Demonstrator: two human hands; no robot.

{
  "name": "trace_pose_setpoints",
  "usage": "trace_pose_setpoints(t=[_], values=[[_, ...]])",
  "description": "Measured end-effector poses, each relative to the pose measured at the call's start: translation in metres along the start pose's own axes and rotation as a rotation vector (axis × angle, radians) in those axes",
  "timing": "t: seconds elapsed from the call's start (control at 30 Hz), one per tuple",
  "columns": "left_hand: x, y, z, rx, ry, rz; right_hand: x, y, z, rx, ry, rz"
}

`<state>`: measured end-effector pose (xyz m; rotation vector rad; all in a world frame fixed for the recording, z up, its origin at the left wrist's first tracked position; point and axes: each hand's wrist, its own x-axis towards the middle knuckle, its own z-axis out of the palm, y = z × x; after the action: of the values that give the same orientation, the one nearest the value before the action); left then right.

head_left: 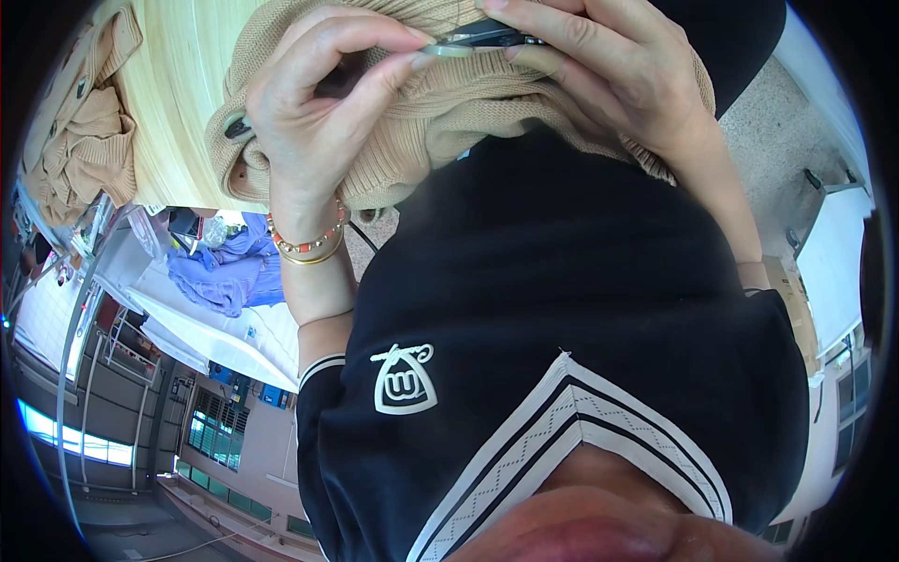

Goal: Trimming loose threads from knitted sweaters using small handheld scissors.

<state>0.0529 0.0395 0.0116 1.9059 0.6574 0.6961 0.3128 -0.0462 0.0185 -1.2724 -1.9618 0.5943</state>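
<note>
Both hands are up close against the person's chest, working at a tan ribbed-knit garment (487,112) bunched between them, and pinched at the top of it is a small dark flat object with a pale greenish rim (478,39), too close and too hidden to name. Its long axis runs across, from one hand to the other. The left hand (323,103) closes thumb and forefinger on its pale end, while the right hand (609,75) curls its fingers over the darker end, so the piece lies right between the two grips, neither hand nearer. The left wrist wears a beaded bracelet and a gold bangle (309,248). The knit spills back onto a pale wooden tabletop (183,103), where another tan knitted piece (84,140) lies well apart. Beyond the black collared shirt (562,309) I can make out blue cloth (234,272) on a white bench.
</note>
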Motion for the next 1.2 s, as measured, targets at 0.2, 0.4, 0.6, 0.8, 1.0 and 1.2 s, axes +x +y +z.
trace_pose_setpoints(t=[0.2,0.4,0.6,0.8,1.0,1.2], values=[[-0.004,-0.001,0.002,-0.041,0.038,-0.038,-0.002,0.003,0.003,0.058,0.041,-0.029],[-0.004,-0.002,0.0,-0.024,0.021,-0.036,-0.004,0.002,0.003,0.124,0.012,0.01],[-0.006,-0.003,0.0,-0.074,0.034,-0.032,-0.005,0.001,0.003,0.136,0.023,-0.005],[-0.006,-0.003,0.0,-0.077,0.035,-0.019,-0.002,-0.003,0.005,0.135,0.043,0.01],[-0.005,-0.005,0.0,-0.05,0.03,-0.006,0.013,0.062,0.083,0.089,0.805,-0.659],[0.001,0.006,0.006,0.113,0.051,-0.11,-0.002,0.012,0.013,0.235,0.183,-0.029]])
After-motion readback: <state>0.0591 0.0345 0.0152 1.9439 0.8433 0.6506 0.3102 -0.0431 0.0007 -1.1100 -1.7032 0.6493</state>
